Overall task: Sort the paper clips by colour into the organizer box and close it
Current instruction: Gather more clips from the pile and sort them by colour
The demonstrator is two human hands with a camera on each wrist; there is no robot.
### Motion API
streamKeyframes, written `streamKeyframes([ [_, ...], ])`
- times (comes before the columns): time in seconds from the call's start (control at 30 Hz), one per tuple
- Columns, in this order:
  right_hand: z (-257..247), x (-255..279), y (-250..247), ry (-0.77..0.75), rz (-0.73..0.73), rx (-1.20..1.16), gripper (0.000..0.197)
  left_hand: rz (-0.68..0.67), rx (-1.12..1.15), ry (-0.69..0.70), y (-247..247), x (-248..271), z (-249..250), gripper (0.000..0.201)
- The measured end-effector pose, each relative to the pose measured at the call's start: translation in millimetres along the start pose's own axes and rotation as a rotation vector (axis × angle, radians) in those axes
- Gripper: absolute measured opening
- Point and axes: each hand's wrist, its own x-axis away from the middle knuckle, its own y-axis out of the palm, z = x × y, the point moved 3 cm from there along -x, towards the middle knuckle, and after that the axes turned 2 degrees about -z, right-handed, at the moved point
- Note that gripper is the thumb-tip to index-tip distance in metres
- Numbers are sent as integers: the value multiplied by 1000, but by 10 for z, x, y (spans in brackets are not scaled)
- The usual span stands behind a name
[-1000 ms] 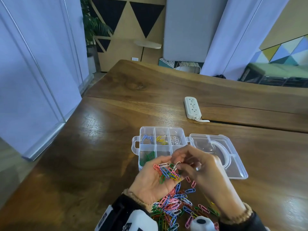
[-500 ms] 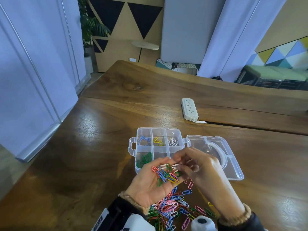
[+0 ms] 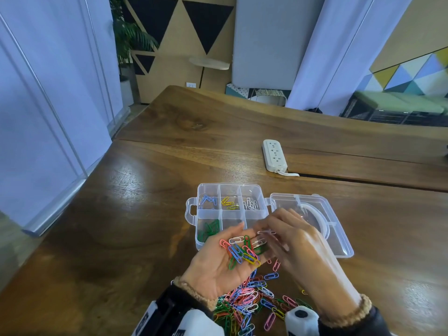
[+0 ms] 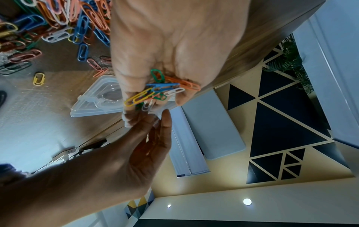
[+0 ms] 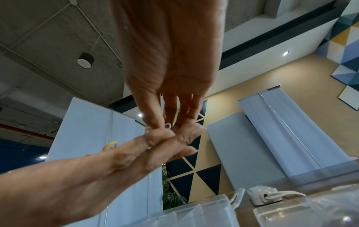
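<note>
My left hand (image 3: 225, 263) lies palm up in front of the organizer box (image 3: 191, 209), its fingers fairly straight. It carries a handful of mixed paper clips (image 3: 242, 251) (image 4: 161, 89). My right hand (image 3: 265, 233) pinches a white paper clip (image 3: 266, 232) (image 5: 168, 126) just above the left fingertips. The clear box stands open, its lid (image 3: 339, 248) folded out to the right. Its compartments hold blue clips (image 3: 207, 200), yellow clips (image 3: 228, 203), white clips (image 3: 252, 203) and green clips (image 3: 209, 229). The near right compartments are hidden behind my hands.
A loose pile of coloured clips (image 3: 249, 304) (image 4: 58, 27) lies on the wooden table (image 3: 121, 238) between my wrists. A white power strip (image 3: 275, 155) with its cable lies beyond the box. The table's left edge drops off near a glass partition.
My right hand has picked a white clip out of the handful and lifted it slightly towards the box. The left hand has stayed palm up with its clips.
</note>
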Motion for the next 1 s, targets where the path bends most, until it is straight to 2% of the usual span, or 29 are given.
streamKeyframes([
  [0.2,78,9,22,6,-17,8,8,-45,55,-48,-16,-13,-29,47],
  [0.37,109,6,61,-34,1,19,13,-61,77,-54,-22,-6,-25,42],
  [0.5,42,2,57,-83,-2,94,3,-34,87,-40,4,5,-9,43],
  [0.6,-23,18,28,-122,-13,141,14,-16,94,-33,14,18,10,40],
  [0.67,-48,28,10,-136,-22,147,12,-16,100,-32,14,26,18,38],
  [0.73,-47,29,-1,-126,-34,167,5,-21,85,-39,23,27,16,39],
  [0.8,-38,27,7,-114,-73,190,11,-35,86,-50,26,19,2,40],
  [0.9,-34,22,-8,-75,-118,174,9,-60,106,-71,32,14,-19,41],
  [1.0,24,0,-68,-28,-89,104,11,-61,78,-86,23,10,-16,45],
])
